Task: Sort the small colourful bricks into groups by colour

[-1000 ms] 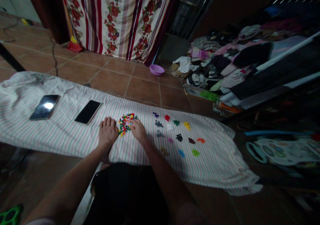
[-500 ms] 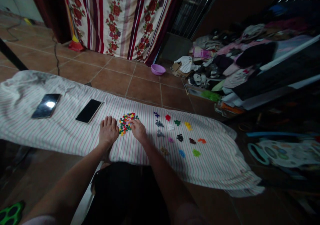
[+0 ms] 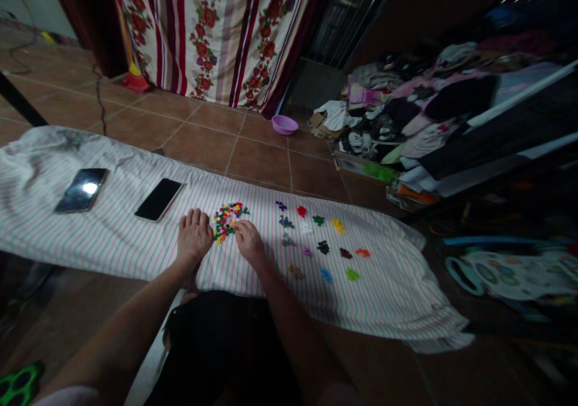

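Note:
A mixed heap of small coloured pieces (image 3: pixel 224 219), too small to make out their kind, lies on the striped cloth (image 3: pixel 266 279). My left hand (image 3: pixel 194 236) rests flat on the cloth just left of the heap, fingers stretched out. At the heap's right edge, my right hand (image 3: pixel 248 241) has its fingertips drawn together in a pinch; whatever is between them is too small to name. To the right lie separate single-colour clusters, among them red pieces (image 3: pixel 301 211), yellow pieces (image 3: pixel 338 226), black pieces (image 3: pixel 323 247), light green pieces (image 3: pixel 353 274) and tan pieces (image 3: pixel 296 271).
Two dark-screened devices, a phone (image 3: pixel 159 199) and a tablet-like one (image 3: pixel 82 190), lie on the cloth at the left. Beyond the cloth, a purple basin (image 3: pixel 285 125) stands on the tiled floor. Clothes (image 3: pixel 406 108) are heaped at the back right.
My right hand has drawn back slightly toward me and down from the heap's middle, uncovering more pieces at its right side. My left hand stays flat in place.

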A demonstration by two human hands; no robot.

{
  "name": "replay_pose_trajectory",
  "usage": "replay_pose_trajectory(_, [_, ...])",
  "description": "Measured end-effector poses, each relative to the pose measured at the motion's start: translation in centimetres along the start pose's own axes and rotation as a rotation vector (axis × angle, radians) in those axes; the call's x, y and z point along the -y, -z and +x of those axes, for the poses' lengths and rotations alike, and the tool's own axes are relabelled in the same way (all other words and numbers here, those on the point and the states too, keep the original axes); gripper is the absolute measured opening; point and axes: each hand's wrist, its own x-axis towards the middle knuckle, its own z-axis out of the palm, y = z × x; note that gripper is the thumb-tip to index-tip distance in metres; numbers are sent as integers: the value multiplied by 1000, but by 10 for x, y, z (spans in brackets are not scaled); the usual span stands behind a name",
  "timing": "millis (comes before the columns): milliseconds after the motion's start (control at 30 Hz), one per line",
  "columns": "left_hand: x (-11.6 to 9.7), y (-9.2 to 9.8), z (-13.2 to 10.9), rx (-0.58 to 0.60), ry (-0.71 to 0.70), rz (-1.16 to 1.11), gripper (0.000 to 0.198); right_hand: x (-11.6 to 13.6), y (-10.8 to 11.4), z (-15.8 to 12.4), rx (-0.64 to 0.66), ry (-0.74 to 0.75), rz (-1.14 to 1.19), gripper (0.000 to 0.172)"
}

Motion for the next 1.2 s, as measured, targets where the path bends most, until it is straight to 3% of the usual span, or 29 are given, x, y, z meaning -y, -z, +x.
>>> replay_pose_trajectory(167, [0, 1, 0, 6, 4, -9, 38, 2, 2, -3, -40, -59, 27, 19])
replay_pose_trajectory(400, [1, -3, 0, -12, -9, 26, 37, 4, 10, -5, -109, -137, -26, 19])
replay_pose_trajectory(600, [1, 0, 0, 6, -16, 51, 38, -5, 34, -5, -164, -203, -70, 18])
replay_pose_trajectory(900, [1, 0, -1, -12, -32, 59, 39, -38, 106, -40, -318, -264, -80, 26])
replay_pose_trajectory(1067, [1, 0, -1, -13, -24, 50, 37, -81, 163, -70, -557, -408, -182, 36])
replay_pose_trajectory(1200, [0, 1, -1, -8, -23, 50, 37, -120, 207, -101, -643, -564, -270, 41])
